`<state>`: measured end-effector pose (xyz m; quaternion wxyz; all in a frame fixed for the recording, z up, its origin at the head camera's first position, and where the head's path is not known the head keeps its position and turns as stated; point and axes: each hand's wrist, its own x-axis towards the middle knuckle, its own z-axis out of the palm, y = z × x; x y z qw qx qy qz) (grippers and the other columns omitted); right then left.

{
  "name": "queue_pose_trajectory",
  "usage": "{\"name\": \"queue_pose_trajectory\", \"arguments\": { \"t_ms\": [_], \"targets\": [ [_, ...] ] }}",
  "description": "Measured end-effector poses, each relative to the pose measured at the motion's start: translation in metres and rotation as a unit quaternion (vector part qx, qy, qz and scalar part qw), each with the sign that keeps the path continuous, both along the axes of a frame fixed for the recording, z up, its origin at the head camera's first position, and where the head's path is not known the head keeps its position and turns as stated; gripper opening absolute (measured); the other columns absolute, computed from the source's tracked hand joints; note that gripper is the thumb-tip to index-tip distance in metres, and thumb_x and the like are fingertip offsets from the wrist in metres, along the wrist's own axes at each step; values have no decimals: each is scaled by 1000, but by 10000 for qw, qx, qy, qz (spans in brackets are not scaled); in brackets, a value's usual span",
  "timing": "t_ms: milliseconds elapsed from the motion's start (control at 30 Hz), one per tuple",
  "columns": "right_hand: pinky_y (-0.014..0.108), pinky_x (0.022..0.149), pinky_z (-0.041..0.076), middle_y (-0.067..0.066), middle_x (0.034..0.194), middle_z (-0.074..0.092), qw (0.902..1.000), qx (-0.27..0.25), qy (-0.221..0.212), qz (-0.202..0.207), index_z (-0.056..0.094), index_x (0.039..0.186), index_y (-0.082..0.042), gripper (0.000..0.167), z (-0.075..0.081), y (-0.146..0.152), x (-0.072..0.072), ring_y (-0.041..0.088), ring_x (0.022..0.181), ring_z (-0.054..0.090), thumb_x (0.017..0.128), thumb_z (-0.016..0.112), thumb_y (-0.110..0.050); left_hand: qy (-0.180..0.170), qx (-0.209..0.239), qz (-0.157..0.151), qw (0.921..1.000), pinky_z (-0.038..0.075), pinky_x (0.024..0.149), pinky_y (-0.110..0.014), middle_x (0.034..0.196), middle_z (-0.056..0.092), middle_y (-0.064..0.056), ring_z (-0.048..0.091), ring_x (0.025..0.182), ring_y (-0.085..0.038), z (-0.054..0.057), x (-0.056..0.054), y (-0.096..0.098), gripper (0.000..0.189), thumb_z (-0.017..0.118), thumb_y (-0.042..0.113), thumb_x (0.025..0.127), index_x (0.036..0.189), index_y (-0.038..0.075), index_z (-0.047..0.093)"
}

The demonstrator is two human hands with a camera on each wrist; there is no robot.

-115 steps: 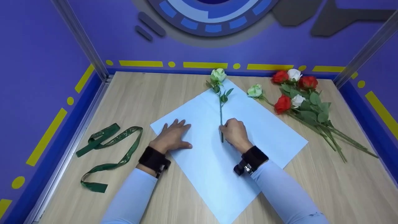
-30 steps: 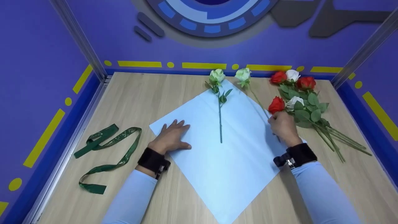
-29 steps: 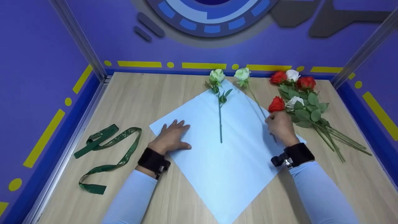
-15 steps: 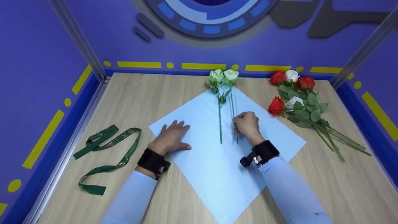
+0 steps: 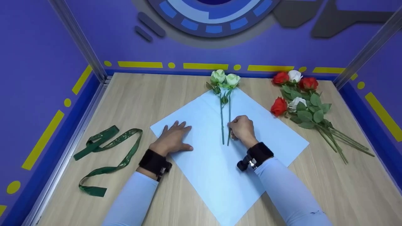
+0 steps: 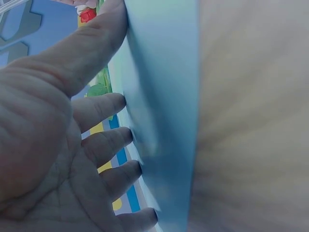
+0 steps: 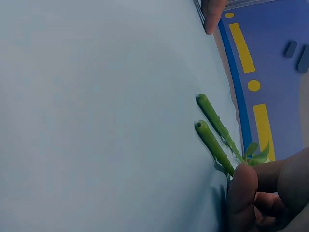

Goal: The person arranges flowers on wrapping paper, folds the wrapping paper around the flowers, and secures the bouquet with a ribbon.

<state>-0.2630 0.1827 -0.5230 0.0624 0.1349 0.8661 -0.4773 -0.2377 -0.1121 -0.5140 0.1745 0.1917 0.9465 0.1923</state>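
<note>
My right hand [image 5: 242, 129] pinches the lower stem of a pale green rose [image 5: 232, 79] over the light blue paper sheet [image 5: 207, 175]. Close beside it on the left lies a second pale green rose [image 5: 218, 76], its stem nearly parallel and its small leaves overlapping the first. In the right wrist view, the two cut stem ends [image 7: 210, 140] show, one between thumb and finger. My left hand [image 5: 173, 137] presses flat with spread fingers on the paper's left side; in the left wrist view its fingertips [image 6: 126, 137] touch the sheet.
On the right of the wooden table [image 5: 135, 97] lies a pile of red and white roses [image 5: 301, 100] with long stems. A green ribbon [image 5: 108, 169] curls at the left. Blue walls [image 5: 37, 62] enclose the back and sides.
My right hand has carried the second pale green rose from the right-hand pile leftward, next to the first one on the paper. The left hand has stayed in place.
</note>
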Motion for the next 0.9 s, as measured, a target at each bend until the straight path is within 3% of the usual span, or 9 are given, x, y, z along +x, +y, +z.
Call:
{"name": "queue_pose_trajectory", "arguments": {
  "t_ms": [400, 600, 700, 900],
  "targets": [
    [29, 49, 56, 7, 61, 65, 10000, 81, -18, 42, 68, 88, -2, 22, 0, 2, 2, 16, 49, 65, 101, 72, -18, 36, 61, 13, 10000, 7, 127, -70, 173, 27, -16, 13, 163, -40, -1, 1, -1, 90, 83, 46, 90, 163, 13, 41],
    [29, 47, 53, 5, 63, 63, 9985, 478, 265, 38, 70, 89, -3, 27, 4, 16, 10, 17, 50, 64, 102, 71, -26, 55, 26, -20, 10000, 8, 127, -70, 173, 28, -16, 14, 163, -40, -1, 0, 1, 90, 83, 45, 90, 163, 13, 42],
    [30, 52, 52, 6, 67, 64, 9927, 990, 692, 59, 73, 88, -2, 27, 6, 29, 16, 21, 58, 64, 102, 70, -25, 72, 34, -33, 10000, 8, 126, -71, 172, 28, -17, 15, 163, -41, -1, 0, 1, 89, 83, 45, 90, 162, 12, 42],
    [43, 71, 50, 13, 80, 74, 9706, 1855, 1536, -25, 78, 88, -1, 26, 5, 68, 27, 33, 80, 69, 99, 70, -23, 29, 10, -29, 10000, 7, 127, -70, 173, 27, -16, 13, 163, -40, -1, -1, 0, 90, 83, 46, 90, 163, 13, 41]
  ]
}}
